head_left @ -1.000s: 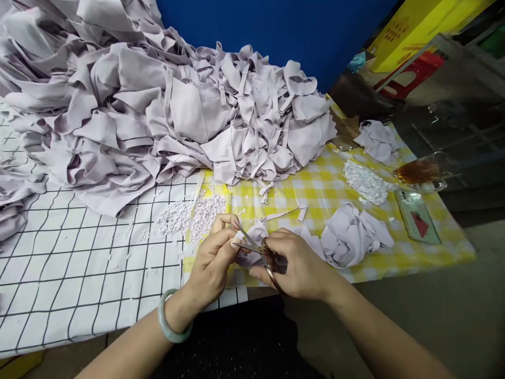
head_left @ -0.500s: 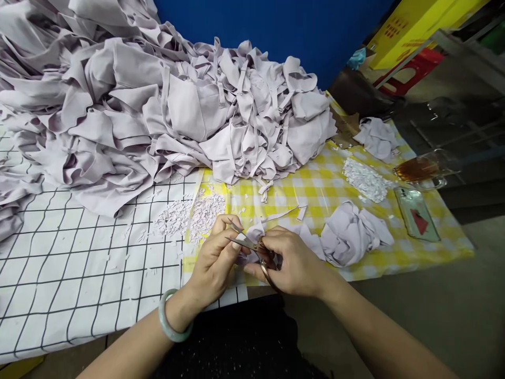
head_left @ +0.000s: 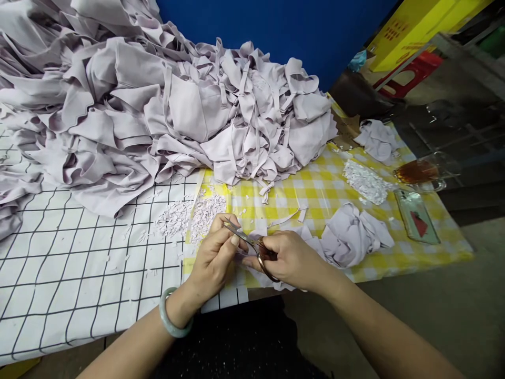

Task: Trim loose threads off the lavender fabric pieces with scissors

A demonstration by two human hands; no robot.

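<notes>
My right hand (head_left: 295,260) has its fingers in the handles of a pair of scissors (head_left: 258,257), whose blades point left and lie nearly together. The blade tips reach the fingers of my left hand (head_left: 213,260), which is closed in a pinch on pale lilac fabric mostly hidden by the fingers. More of this fabric (head_left: 284,287) lies below my right hand. Beside it on the right is a bunched lilac garment (head_left: 351,237). Just beyond my left hand, small cut scraps (head_left: 205,210) are spread over the table cloth. A thin strap (head_left: 286,217) trails past the scissors.
A big heap of lilac garments (head_left: 185,110) fills the back of the table against a blue panel (head_left: 256,21). To the right are a pile of white scraps (head_left: 366,183), a glass mug of brown drink (head_left: 418,171), a phone (head_left: 410,208) and another crumpled garment (head_left: 376,139).
The scissor blades, spread apart before, have come together. My right hand has lowered slightly, and the fabric between the hands has dropped lower.
</notes>
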